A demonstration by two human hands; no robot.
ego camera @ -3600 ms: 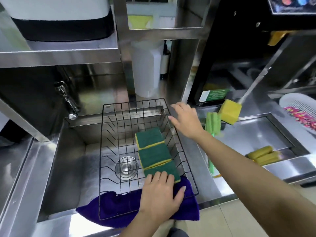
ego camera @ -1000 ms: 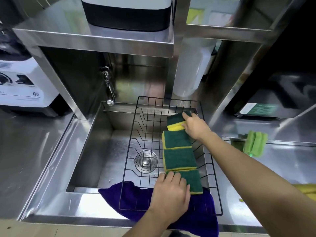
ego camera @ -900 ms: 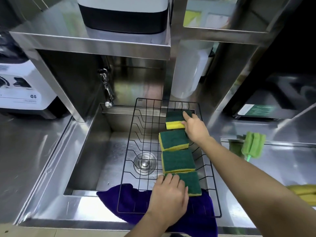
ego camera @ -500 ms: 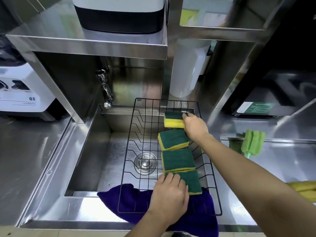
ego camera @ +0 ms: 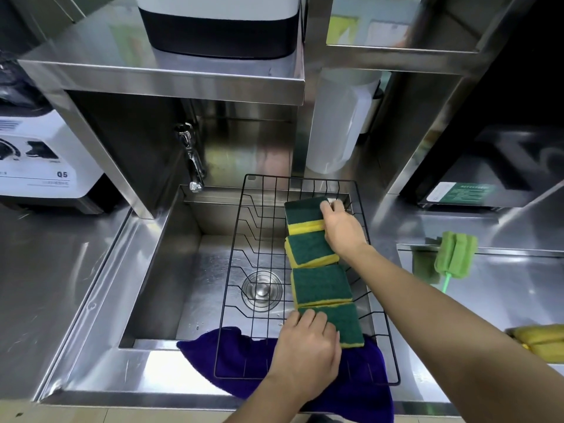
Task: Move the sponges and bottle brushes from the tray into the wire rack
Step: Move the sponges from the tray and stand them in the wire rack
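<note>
A black wire rack (ego camera: 244, 227) sits over the sink. Several green-and-yellow sponges lie in a row along its right side. My right hand (ego camera: 343, 228) grips the farthest sponge (ego camera: 302, 213) at the rack's back right corner. My left hand (ego camera: 305, 352) rests flat on the near end of the rack, fingers touching the nearest sponge (ego camera: 343, 323). A green bottle brush (ego camera: 454, 254) leans on the tray's back edge (ego camera: 488, 250) at the right. Yellow sponges (ego camera: 540, 340) lie in the tray at the right edge of the view.
A purple cloth (ego camera: 244, 355) lies under the rack's near end. The sink (ego camera: 195, 270) has a drain and a tap (ego camera: 193, 160) at its back left. A steel shelf hangs above; a white blender base (ego camera: 39, 160) stands left and a translucent jug (ego camera: 338, 123) stands behind the rack.
My right hand brought a sponge from the tray into the rack and set it down at the far end of the row. My left hand has stayed on the nearest sponge.
</note>
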